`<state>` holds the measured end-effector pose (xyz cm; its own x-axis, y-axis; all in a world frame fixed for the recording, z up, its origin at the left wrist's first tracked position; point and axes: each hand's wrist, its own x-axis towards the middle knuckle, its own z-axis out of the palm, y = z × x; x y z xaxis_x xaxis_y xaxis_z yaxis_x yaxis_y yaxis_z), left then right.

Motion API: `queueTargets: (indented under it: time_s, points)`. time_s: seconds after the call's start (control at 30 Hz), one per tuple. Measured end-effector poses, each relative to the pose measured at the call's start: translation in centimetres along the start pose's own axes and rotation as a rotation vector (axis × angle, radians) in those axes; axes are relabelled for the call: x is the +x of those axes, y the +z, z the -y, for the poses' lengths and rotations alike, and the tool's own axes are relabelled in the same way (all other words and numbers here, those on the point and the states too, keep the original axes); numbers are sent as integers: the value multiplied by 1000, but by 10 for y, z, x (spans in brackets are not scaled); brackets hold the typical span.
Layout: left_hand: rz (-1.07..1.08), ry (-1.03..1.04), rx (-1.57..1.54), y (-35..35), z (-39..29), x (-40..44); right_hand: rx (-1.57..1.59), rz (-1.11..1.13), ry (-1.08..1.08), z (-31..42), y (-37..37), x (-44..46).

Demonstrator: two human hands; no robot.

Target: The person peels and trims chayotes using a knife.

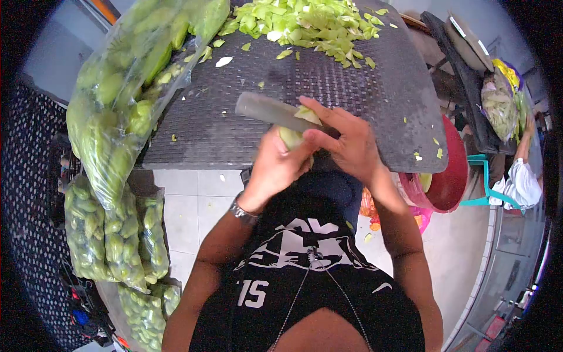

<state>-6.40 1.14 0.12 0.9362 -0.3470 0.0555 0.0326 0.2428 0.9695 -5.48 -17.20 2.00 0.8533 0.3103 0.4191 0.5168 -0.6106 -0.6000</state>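
Note:
My left hand (280, 163), with a metal watch on its wrist, is wrapped round a partly peeled green mango (290, 138) with pale flesh showing. My right hand (350, 142) is closed on a knife, its handle hidden in the fingers. The wide grey knife blade (261, 109) points left and lies across the mango's upper part. Both hands are just above the near edge of the dark woven-patterned table (217, 129). Beyond them lies a heap of green peelings (311, 26).
A large clear bag of green mangoes (111, 111) hangs over the table's left edge. More filled bags (88, 234) are below it. At the right are a red tub (455, 170), a teal stool (488, 182) and a person in a white sleeve (524, 183).

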Motion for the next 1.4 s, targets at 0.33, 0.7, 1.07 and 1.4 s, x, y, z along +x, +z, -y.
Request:
queueTargets:
  time_s: [0.33, 0.7, 1.07, 1.4]
  points:
    - [220, -252, -127, -25, -47, 0, -220, -176, 225, -59, -43, 73]
    - [-55, -191, -153, -51, -16, 13, 259, -66, 793, -92, -62, 143]
    - [-306, 13, -258, -75, -8, 16, 493, -66, 896, -103, -57, 118]
    - [-205, -100, -866, -78, 16, 46, 912, 274, 729, 0, -8, 27]
